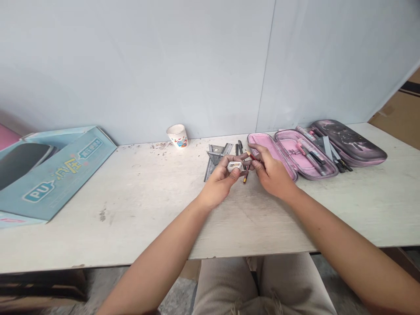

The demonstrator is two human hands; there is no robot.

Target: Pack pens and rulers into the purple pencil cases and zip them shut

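Bright, even, soft light across the pale wall (147, 65) and white tabletop (98, 236), no harsh glare, faint soft shadows under the left hand (219, 181) and right hand (271, 173), wide-angle bowing along the tabletop's front edge, right forearm (348, 245) stretched toward the bottom corner, fine detail slightly soft

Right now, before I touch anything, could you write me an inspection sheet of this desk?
surface: scuffed white tabletop, dark specks in places
job's things: left hand pinches what looks like a small white sharpener; right hand holds a red pencil beside it
clutter: metal set square, black pens, loose pencil, open pink pencil case, paper cup, shavings, printed blue box
grippers: nothing seen, bare hands only
cables: nothing seen
surroundings: pale grey wall panels, cardboard at right
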